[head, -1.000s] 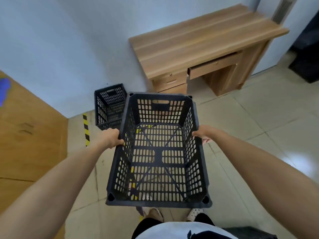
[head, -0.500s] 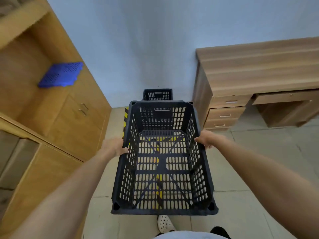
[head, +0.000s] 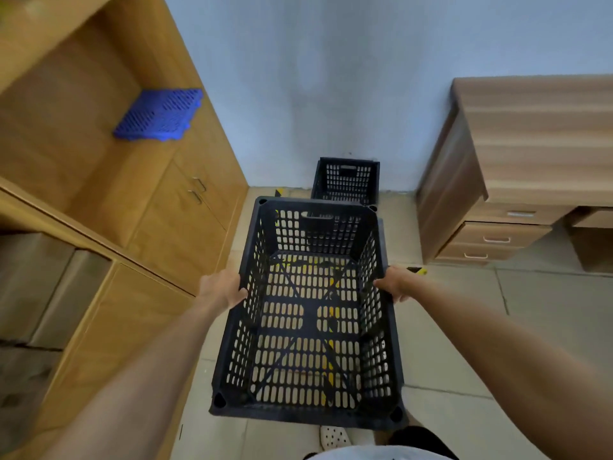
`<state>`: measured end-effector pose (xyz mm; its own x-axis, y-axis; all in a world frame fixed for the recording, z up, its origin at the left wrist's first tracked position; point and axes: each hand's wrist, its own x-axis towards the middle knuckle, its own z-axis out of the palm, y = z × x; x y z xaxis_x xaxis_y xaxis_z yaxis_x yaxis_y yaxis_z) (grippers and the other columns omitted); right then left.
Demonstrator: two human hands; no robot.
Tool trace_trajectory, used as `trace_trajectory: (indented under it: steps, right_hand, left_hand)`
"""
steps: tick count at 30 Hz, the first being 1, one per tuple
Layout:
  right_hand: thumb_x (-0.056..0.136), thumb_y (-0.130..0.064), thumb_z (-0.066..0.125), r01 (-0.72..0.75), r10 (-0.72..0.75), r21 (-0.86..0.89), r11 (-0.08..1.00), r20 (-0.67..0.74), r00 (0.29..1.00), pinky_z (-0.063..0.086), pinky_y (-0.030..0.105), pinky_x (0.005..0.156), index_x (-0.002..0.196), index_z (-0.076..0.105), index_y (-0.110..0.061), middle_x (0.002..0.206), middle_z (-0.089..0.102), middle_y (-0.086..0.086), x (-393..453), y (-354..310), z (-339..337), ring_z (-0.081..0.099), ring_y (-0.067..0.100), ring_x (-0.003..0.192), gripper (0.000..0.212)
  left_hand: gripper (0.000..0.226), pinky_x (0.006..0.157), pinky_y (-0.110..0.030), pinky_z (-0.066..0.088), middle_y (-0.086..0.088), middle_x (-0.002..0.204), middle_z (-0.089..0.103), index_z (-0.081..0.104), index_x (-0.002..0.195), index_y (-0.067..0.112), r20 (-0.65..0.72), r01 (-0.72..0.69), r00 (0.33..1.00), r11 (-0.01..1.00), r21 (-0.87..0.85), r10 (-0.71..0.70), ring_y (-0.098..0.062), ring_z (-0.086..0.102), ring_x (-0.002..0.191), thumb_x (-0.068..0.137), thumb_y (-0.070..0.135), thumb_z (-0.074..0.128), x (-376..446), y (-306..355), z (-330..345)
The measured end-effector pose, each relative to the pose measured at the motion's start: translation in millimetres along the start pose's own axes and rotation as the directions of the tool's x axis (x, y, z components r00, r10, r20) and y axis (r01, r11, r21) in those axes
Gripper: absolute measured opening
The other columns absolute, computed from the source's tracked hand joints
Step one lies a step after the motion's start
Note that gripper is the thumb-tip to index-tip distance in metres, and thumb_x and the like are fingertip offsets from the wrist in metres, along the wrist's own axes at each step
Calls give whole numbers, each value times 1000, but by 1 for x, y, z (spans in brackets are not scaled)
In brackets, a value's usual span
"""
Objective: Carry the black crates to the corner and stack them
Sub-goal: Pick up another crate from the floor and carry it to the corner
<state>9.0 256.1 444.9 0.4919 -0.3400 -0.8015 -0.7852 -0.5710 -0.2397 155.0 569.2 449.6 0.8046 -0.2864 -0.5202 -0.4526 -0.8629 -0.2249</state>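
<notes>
Closer now than half a second ago, the wooden cabinet on the left and the desk on the right flank an open strip of tiled floor running to the wall. Held above it, the carried black crate is slotted plastic, open-topped, its long axis pointing ahead at the second black crate in the corner. Left hand and right hand each grip a long side rim.

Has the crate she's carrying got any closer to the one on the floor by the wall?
Yes. The carried crate has moved forward toward the floor crate at the wall; its far rim now nearly overlaps it.
</notes>
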Motion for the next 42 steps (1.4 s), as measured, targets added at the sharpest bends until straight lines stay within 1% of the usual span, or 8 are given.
trace_trajectory:
  steps: [9, 15, 24, 28, 30, 32, 37, 42]
  right_hand:
    - [101, -34, 47, 43, -44, 17, 999, 84, 996, 39, 22, 44, 118, 54, 3, 74, 56, 6, 102, -45, -76, 54, 14, 56, 42]
    - [98, -37, 50, -3, 1, 46, 999, 55, 999, 48, 27, 51, 129, 47, 5, 95, 60, 15, 173, -61, -137, 59, 21, 62, 51]
    - [100, -33, 48, 30, -28, 45, 999, -43, 999, 51, 39, 90, 138, 34, 6, 132, 50, 22, 224, -102, -224, 57, 36, 116, 56]
    - [100, -30, 48, 2, 2, 51, 999, -64, 998, 50, 27, 56, 130, 45, 7, 113, 55, 19, 249, -125, -263, 61, 28, 83, 48]
    - [100, -30, 49, -23, 27, 62, 998, -63, 998, 48, 25, 51, 128, 49, 8, 118, 58, 21, 267, -136, -283, 63, 30, 86, 47]
    - [99, -31, 50, -56, 63, 103, 993, -64, 996, 52, 28, 53, 124, 54, 8, 112, 61, 20, 283, -143, -300, 67, 32, 88, 47]
    - [98, -28, 54, -159, 188, 288, 944, -77, 979, 58, 43, 84, 125, 47, 9, 103, 60, 22, 308, -156, -330, 65, 32, 83, 47]
    - [96, -22, 58, -192, 222, 352, 916, -45, 974, 58, 44, 85, 126, 47, 10, 100, 61, 22, 355, -155, -343, 66, 34, 90, 45]
  left_hand:
    - [28, 66, -22, 36, 7, 70, 44, 43, 81, 20, 70, 36, 997, 999, 36, -39, -9, 44, 66, 100, 40, 44, 100, 6, -61]
    - [28, 75, -23, 50, 7, 72, 50, 48, 83, 21, 72, 38, 997, 998, 48, -42, -11, 51, 70, 98, 45, 45, 171, 21, -100]
    - [36, 85, -29, 53, 5, 76, 56, 53, 90, 19, 112, -8, 994, 1000, -5, 8, -12, 57, 75, 96, 54, 46, 292, 34, -166]
    - [41, 86, -31, 54, 3, 84, 58, 55, 100, 17, 127, -101, 987, 995, -6, 101, -16, 61, 86, 94, 57, 48, 362, 33, -211]
    - [41, 84, -31, 52, 2, 90, 59, 57, 104, 16, 154, -162, 974, 987, -23, 163, -19, 63, 94, 94, 55, 49, 398, 33, -238]
    - [39, 80, -29, 48, 0, 96, 61, 59, 108, 14, 174, -212, 961, 977, -32, 214, -20, 63, 99, 95, 51, 51, 430, 33, -260]
    - [41, 79, -34, 56, 5, 81, 70, 64, 99, 21, 186, -283, 944, 959, 32, 273, -14, 68, 78, 81, 58, 66, 510, 43, -281]
    - [39, 83, -34, 49, 0, 104, 63, 51, 108, 18, 210, -295, 934, 955, 5, 288, -24, 61, 106, 85, 43, 70, 546, 63, -280]
